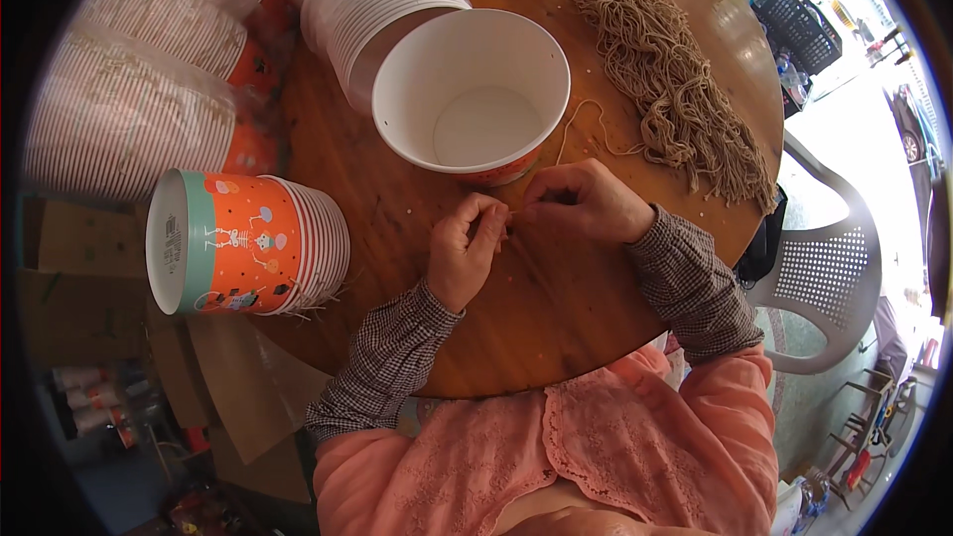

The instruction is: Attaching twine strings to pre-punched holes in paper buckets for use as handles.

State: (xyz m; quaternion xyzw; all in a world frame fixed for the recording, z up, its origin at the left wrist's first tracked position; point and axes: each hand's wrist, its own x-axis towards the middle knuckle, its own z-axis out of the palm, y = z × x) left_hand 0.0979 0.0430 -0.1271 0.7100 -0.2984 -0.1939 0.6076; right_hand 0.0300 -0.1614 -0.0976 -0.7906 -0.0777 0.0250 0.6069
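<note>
My left hand [469,248] and my right hand [588,201] are close together over the table, both in a pinch. A short bit of thin tan cord [513,213] seems to run between their fingertips; the fingers hide most of it. Just beyond them stands a large white paper bucket [475,89], mouth tilted toward me, with a small hole in its wall. Behind my right hand a loose strand [599,119] loops on the wood, near a heap of tan cords [685,89].
A stack of orange-printed paper buckets [248,243] lies on its side at the left, cord ends sticking out below. Plastic-wrapped bucket stacks [129,109] fill the far left; another wrapped stack [372,0] touches the bucket. The round wooden table [556,308] has a grey plastic chair [829,258] at its right.
</note>
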